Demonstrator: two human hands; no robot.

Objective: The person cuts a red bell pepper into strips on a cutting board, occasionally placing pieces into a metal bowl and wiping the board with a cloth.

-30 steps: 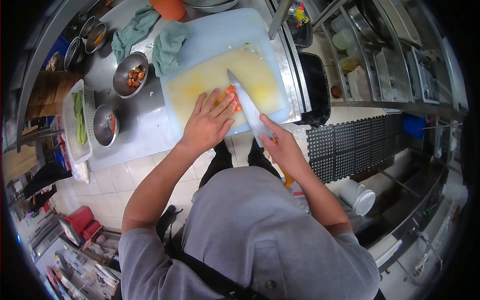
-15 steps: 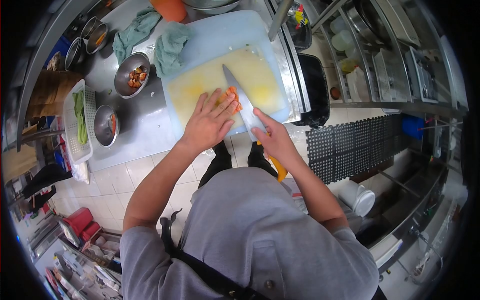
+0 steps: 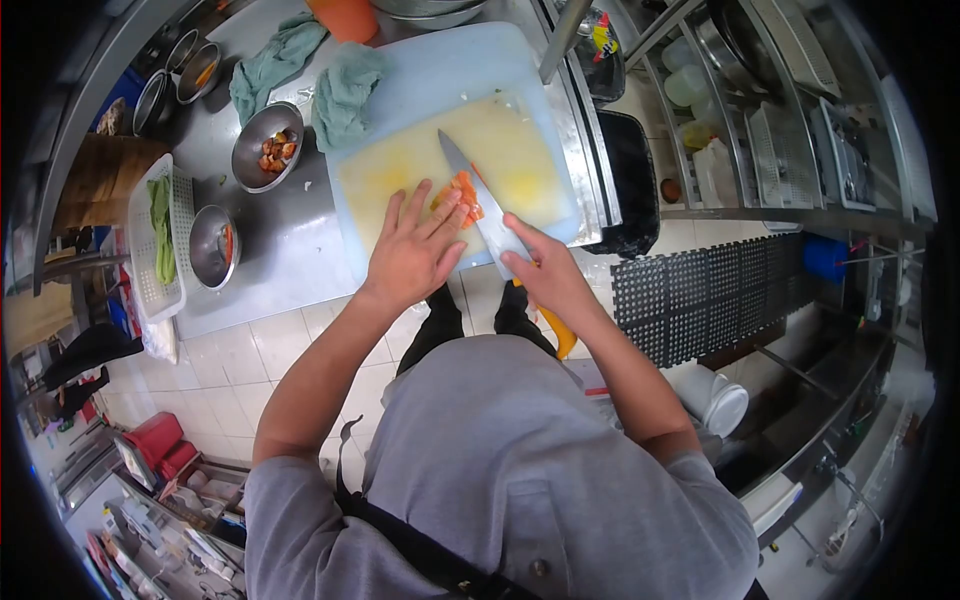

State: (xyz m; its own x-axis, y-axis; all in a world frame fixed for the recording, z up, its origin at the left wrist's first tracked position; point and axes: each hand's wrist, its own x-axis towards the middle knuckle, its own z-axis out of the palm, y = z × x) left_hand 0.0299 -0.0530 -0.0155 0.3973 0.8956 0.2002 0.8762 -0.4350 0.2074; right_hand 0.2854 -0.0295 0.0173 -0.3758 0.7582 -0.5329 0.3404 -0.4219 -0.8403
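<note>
A large knife [image 3: 486,205] with a yellow handle is in my right hand [image 3: 550,272], its blade lying across the stained cutting board [image 3: 390,165] and pointing away from me. Orange food pieces [image 3: 465,198] lie against the left side of the blade, and a thin strip shows on its right side. My left hand [image 3: 412,250] rests on the board with its fingers spread, the fingertips touching the orange pieces. The yellowish board sits on a larger pale blue board [image 3: 470,55].
Green cloths [image 3: 345,95] lie beyond my left hand. Left on the steel table [image 3: 290,240] stand a bowl of browned chunks [image 3: 262,172], another bowl [image 3: 208,250] and a white basket [image 3: 180,210] with green vegetables. An orange container [image 3: 343,18] stands at the far edge.
The knife tip has shifted slightly left, and a thin orange strip now shows on the blade's right side. My left hand still touches the pieces.
</note>
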